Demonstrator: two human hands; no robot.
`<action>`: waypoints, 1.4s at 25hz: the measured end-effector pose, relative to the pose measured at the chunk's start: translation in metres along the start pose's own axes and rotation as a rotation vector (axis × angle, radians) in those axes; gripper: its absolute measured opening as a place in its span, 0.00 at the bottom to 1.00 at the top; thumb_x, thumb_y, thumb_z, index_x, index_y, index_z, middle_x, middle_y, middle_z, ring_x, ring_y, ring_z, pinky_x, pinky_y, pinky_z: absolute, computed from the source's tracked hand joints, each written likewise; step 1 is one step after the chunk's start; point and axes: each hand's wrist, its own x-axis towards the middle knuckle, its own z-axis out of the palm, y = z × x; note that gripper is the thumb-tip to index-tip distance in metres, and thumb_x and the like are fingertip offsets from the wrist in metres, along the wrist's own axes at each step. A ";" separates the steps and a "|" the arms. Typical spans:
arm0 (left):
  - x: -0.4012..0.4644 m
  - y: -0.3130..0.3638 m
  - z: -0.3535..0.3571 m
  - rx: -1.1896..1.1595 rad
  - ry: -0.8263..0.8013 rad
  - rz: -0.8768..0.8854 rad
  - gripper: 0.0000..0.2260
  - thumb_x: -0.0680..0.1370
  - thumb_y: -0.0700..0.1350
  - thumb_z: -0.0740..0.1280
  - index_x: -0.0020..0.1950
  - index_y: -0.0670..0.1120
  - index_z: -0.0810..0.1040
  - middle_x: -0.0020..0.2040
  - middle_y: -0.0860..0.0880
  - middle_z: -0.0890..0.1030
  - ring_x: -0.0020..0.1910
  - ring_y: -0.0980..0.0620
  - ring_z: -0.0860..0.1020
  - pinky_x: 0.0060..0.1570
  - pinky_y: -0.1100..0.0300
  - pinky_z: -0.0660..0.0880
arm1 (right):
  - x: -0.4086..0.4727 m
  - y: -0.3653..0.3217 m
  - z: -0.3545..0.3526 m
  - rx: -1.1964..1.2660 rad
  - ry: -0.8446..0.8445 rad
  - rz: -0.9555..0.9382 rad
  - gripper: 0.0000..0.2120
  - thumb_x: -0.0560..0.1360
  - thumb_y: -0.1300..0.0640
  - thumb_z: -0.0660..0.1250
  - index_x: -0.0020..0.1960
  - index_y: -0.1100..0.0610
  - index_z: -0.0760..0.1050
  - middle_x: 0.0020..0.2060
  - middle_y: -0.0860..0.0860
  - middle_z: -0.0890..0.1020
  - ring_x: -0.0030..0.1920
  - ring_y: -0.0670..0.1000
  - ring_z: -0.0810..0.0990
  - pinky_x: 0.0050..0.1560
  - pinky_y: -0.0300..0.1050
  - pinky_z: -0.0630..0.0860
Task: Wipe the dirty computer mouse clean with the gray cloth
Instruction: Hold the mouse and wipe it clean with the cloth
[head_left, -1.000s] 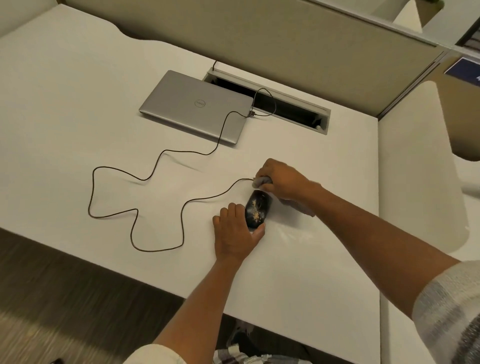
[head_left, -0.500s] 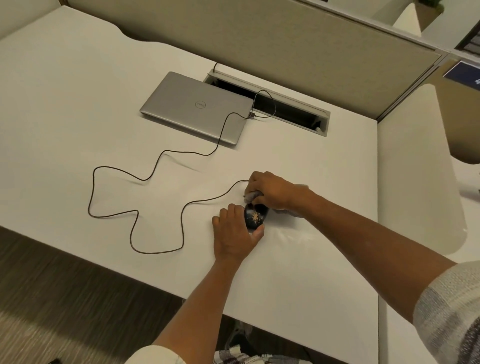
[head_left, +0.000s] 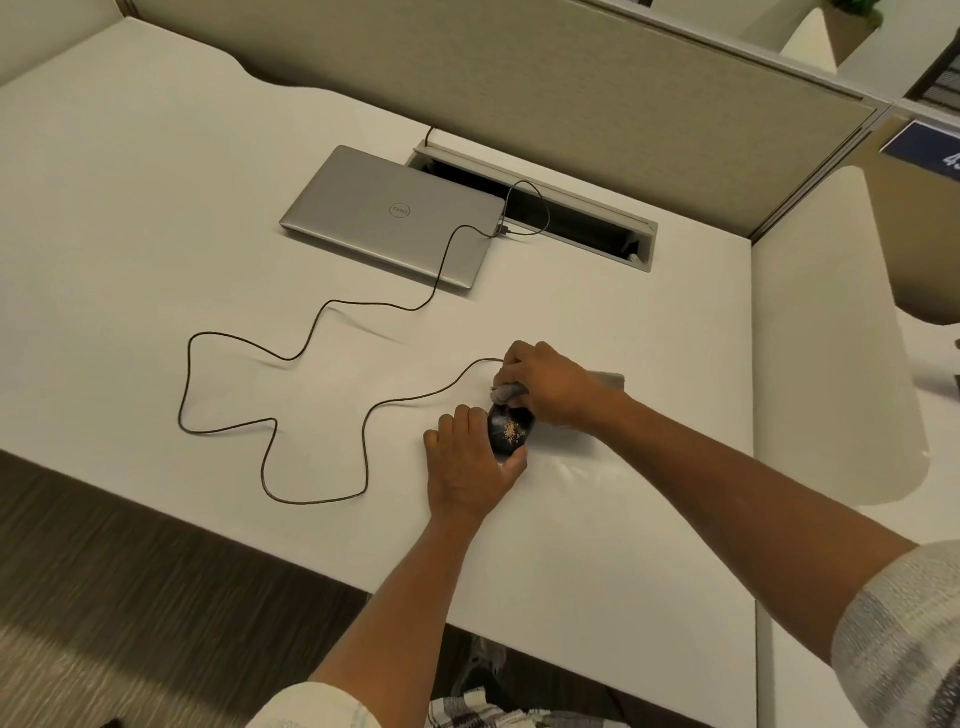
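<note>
1. Head view, lower centre of the frame: the black computer mouse (head_left: 510, 432) sits on the white tabletop (head_left: 597, 545), and the left hand (head_left: 470, 465) is closed around its near-left side, thumb hooked at the rear, pinning it in place.
2. Just above it, the right hand (head_left: 548, 384) is curled shut on the bunched gray cloth (head_left: 508, 392), which presses on the front end of the mouse where the cable (head_left: 228, 426) leaves; a loose tail of cloth pokes out toward the right behind the wrist.
3. What has changed: a second ago the cloth hand was further up the frame, off the nose of the mouse; half a second ago it had swept down over the front, and now it sits back slightly, so a rubbing stroke is under way.
4. Tan crumbs still speckle the middle of the mouse's back, so I judge the wiping barely started.
5. Upper centre: a closed silver laptop (head_left: 389, 213) lies well apart, untouched.
</note>
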 end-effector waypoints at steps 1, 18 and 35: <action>0.000 0.000 0.000 -0.001 -0.003 0.000 0.25 0.69 0.66 0.67 0.49 0.45 0.73 0.43 0.48 0.74 0.42 0.46 0.71 0.43 0.50 0.68 | -0.005 -0.001 0.003 -0.041 0.038 -0.030 0.11 0.78 0.56 0.66 0.59 0.54 0.81 0.58 0.52 0.75 0.53 0.56 0.72 0.51 0.54 0.75; 0.000 -0.001 0.003 0.005 0.014 0.012 0.25 0.70 0.67 0.65 0.49 0.45 0.72 0.43 0.48 0.73 0.42 0.45 0.71 0.42 0.50 0.66 | -0.009 0.001 0.000 0.181 0.121 0.110 0.16 0.73 0.55 0.72 0.59 0.55 0.76 0.55 0.53 0.78 0.54 0.55 0.75 0.55 0.51 0.73; -0.001 -0.002 0.001 -0.032 -0.026 -0.010 0.26 0.69 0.67 0.66 0.51 0.45 0.73 0.45 0.48 0.74 0.44 0.46 0.72 0.44 0.50 0.68 | 0.010 0.009 -0.008 0.297 0.045 0.260 0.20 0.71 0.57 0.71 0.60 0.57 0.69 0.48 0.55 0.78 0.45 0.54 0.77 0.38 0.44 0.72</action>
